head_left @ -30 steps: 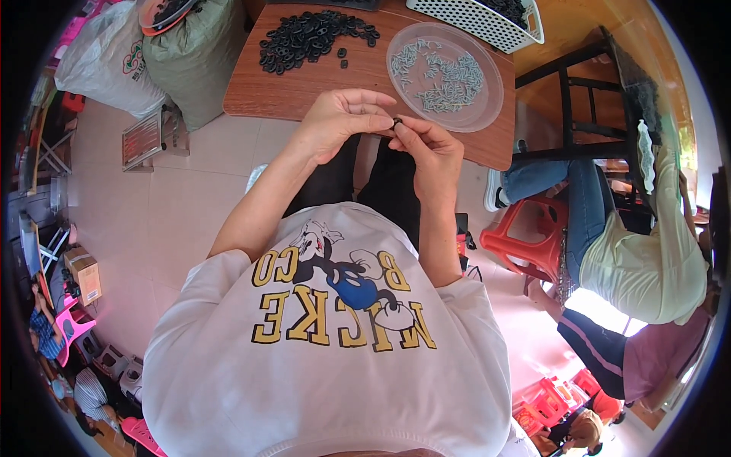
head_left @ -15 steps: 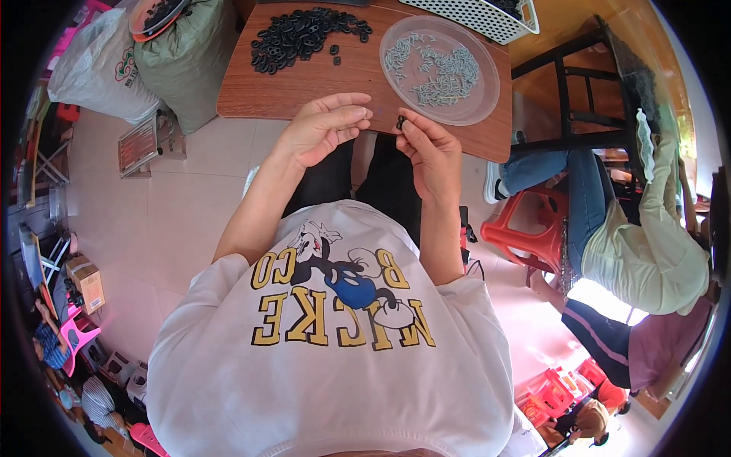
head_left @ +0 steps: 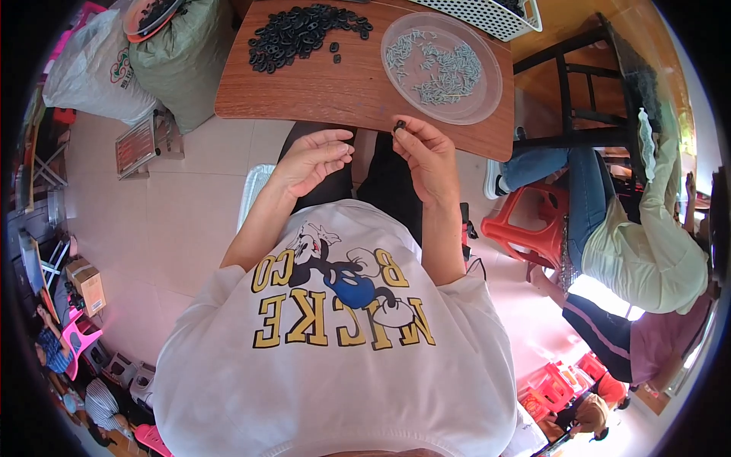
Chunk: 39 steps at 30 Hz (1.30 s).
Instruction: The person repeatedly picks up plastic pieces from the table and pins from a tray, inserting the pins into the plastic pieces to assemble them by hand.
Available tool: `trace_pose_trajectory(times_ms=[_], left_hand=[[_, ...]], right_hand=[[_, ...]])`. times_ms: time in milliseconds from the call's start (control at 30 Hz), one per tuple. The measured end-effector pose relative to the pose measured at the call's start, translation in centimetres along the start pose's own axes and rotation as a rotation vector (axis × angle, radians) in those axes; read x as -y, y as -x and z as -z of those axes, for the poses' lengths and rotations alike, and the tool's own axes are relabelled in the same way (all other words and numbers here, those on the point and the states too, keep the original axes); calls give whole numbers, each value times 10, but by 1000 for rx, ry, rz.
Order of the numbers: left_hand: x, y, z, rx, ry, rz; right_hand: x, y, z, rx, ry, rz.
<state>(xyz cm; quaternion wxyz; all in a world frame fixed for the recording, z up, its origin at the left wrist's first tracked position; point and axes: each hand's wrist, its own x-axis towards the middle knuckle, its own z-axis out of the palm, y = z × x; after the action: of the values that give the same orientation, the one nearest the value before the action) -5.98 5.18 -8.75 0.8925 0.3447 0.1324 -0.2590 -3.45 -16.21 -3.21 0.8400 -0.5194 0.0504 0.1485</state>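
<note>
Head view: the right hand (head_left: 428, 160) pinches a small black piece (head_left: 400, 126) at its fingertips; the left hand (head_left: 311, 165), well apart, is half-curled, its grip unclear. Ahead of both, the counter (head_left: 335, 95) bears a black pile (head_left: 297, 39) beyond the left hand and a clear round tray (head_left: 474, 111) of screws (head_left: 449, 72) beyond the right.

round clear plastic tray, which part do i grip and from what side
I'd grip the tray by its rim at opposite left and right edges, coming from the near side: it's wide and shallow, with loose small metal screws inside, so keeping it level seems wise. The white perforated basket crowds its far side.
</note>
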Motion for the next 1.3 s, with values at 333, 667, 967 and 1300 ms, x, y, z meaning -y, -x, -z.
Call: trace_pose_trajectory(times_ms=[333,667,967,1300], left_hand=[[24,7,36,-73,-171,-15],[32,8,52,76,-18,-117],[21,4,58,91,20,-146],[32,5,66,244,56,-214]], right_hand=[[-11,-2,-16,133,154,-37],[-29,-13,-62,286,207,-122],[-35,-43,-94,308,-28,-202],[-50,-56,-129,484,535,-404]])
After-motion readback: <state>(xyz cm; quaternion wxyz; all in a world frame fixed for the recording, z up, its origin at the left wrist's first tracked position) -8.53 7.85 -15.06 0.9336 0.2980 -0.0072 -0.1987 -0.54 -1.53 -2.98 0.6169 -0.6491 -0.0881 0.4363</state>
